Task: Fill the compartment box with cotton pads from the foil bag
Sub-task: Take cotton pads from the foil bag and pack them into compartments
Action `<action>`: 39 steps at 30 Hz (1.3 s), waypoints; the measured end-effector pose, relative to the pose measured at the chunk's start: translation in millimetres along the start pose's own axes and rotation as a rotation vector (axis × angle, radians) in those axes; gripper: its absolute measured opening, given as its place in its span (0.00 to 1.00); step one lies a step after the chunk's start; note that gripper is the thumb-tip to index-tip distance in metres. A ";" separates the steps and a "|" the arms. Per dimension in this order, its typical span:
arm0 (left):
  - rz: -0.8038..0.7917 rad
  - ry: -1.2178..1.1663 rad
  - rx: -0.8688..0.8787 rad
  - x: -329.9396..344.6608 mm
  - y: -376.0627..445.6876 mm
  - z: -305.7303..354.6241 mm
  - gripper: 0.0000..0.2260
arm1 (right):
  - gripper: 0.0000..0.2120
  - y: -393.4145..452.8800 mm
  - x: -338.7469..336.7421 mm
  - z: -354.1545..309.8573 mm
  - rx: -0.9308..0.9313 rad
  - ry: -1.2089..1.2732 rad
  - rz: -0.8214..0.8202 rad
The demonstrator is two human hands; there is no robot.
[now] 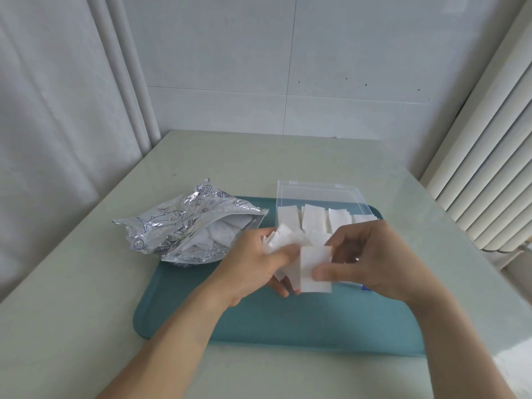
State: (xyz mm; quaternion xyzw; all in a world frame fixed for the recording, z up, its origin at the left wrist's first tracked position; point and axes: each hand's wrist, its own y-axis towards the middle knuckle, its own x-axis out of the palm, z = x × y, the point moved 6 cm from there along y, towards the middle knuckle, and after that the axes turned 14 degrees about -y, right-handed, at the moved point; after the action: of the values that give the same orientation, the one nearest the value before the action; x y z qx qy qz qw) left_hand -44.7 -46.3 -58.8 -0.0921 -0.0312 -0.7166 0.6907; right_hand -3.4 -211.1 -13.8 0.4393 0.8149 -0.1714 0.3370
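Note:
A crinkled silver foil bag (178,223) with blue drawings lies open on the left of the teal tray (276,321), white cotton pads showing in its mouth. A clear compartment box (319,194) stands at the tray's back right with its lid raised, and several white pads stand upright in its compartments. My left hand (256,263) grips a loose bunch of cotton pads (283,239) in front of the box. My right hand (371,260) pinches one rectangular pad (312,262) from that bunch between thumb and fingers. The box's front part is hidden behind my hands.
The tray sits on a pale green table (86,283) set against a white tiled wall. A ribbed white radiator (489,168) runs along the right side, and a pale curtain hangs at the left.

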 end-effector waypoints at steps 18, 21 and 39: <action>-0.053 -0.154 -0.048 6.7 -1.9 0.7 0.14 | 0.11 5.5 -0.1 3.2 -0.075 0.046 0.124; -0.227 -0.105 -0.112 17.3 -5.7 -3.7 0.22 | 0.09 7.9 5.4 2.8 -0.052 -0.112 0.175; -0.556 -0.287 -0.073 20.1 -12.9 -0.4 0.09 | 0.09 10.9 13.8 6.1 -0.223 0.178 0.089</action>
State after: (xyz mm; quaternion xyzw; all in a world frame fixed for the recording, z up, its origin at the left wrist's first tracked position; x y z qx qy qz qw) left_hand -58.2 -65.6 -54.6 -0.2047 -0.1266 -0.8583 0.4531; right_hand 2.7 -200.2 -27.6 0.4484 0.8352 -0.0248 0.3176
